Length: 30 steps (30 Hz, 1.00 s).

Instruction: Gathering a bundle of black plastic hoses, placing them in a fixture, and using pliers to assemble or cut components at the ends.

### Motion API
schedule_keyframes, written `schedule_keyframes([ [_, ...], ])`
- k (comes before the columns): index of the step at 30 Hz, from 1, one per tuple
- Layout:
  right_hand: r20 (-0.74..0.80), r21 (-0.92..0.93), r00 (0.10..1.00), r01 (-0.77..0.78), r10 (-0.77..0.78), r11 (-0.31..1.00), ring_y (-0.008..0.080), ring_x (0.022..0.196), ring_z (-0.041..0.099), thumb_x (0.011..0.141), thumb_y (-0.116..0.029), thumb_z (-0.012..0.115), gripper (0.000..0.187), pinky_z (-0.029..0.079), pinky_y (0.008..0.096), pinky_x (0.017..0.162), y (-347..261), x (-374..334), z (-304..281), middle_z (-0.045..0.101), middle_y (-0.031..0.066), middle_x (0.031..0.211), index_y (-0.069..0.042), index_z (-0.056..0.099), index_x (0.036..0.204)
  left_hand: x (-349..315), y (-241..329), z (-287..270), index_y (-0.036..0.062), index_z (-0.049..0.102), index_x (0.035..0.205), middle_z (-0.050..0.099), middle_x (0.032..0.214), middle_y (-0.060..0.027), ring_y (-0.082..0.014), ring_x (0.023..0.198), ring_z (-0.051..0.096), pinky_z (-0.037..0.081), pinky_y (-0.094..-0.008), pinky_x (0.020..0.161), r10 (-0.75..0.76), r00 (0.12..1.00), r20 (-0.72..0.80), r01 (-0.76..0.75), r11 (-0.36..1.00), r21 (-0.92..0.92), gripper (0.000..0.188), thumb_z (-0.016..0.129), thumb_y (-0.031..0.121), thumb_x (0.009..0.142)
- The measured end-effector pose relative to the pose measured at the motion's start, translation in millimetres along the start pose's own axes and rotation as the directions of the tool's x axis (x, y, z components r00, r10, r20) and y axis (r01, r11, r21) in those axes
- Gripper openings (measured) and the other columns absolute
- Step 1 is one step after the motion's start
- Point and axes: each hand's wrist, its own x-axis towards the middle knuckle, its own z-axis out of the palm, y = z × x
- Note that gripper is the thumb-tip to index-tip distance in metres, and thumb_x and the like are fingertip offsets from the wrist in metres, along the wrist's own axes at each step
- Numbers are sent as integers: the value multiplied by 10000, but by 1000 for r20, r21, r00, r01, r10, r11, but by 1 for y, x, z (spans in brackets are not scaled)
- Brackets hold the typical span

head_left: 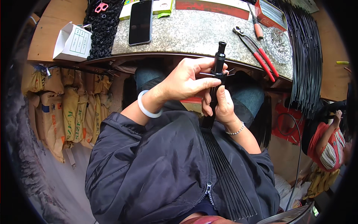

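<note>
A black umbrella frame (220,56) stands nearly upright before my chest, its tubular end pointing up toward the table edge. Thin black ribs (227,171) fan from its lower part down over my jacket. My left hand (188,80), with a pale bangle at the wrist, is closed round the upper tube, thumb across the front and fingers behind. Just below, my right hand (225,106), wearing a beaded bracelet, grips the shaft with its thumb pointing up. Thin, light-coloured pieces stick out sideways at the collar between the fingers; their kind is unclear.
On the speckled tabletop (164,35) lie a phone (140,22), red-handled cutters (257,56), a screwdriver (258,30) and a glass dish (276,44). Black rods (305,63) hang over the right edge. Small black parts (100,33) lie beside a white box (72,42). A person (328,143) is at far right.
</note>
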Motion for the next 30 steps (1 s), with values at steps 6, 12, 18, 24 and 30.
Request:
schedule_keyframes([
  [6,50,10,998,25,-25,1000,139,379,399,942,-562,264,574,364,245,408,-1,1,-2,421,57,463,-45,424,751,8,7,-13,-60,587,1137,657,1029,-122,-135,888,626,511,-270,805,-59,990,131,76,989,-127,348,644,-28,795],
  [12,70,-54,996,51,-47,997,142,384,410,953,-541,236,580,357,247,409,-5,-3,0,427,59,474,-31,429,754,5,10,-13,-61,632,1062,679,955,-116,-143,870,641,518,-280,795,-83,987,137,102,985,-140,371,713,-59,700],
  [18,139,-228,981,164,-135,960,132,589,551,918,-512,409,499,441,249,580,13,-49,3,580,52,718,-28,529,939,-42,31,15,-52,598,1061,671,744,-106,-138,600,658,532,-255,562,458,853,251,-511,831,220,254,631,-9,813],
  [24,207,-154,964,201,-167,968,169,557,570,943,-525,301,571,463,277,538,-25,0,9,552,90,615,-1,492,820,-14,-9,14,-80,580,1045,647,919,-143,-196,604,641,524,-257,520,68,998,2,-59,883,-466,511,673,363,808],
  [30,251,-3,947,208,-201,978,193,564,589,964,-492,303,580,490,275,531,-45,50,10,603,139,655,10,529,780,30,-13,-18,-23,537,1122,563,1079,-114,-248,1029,563,455,-365,912,137,988,67,-65,775,-629,580,613,469,825],
])
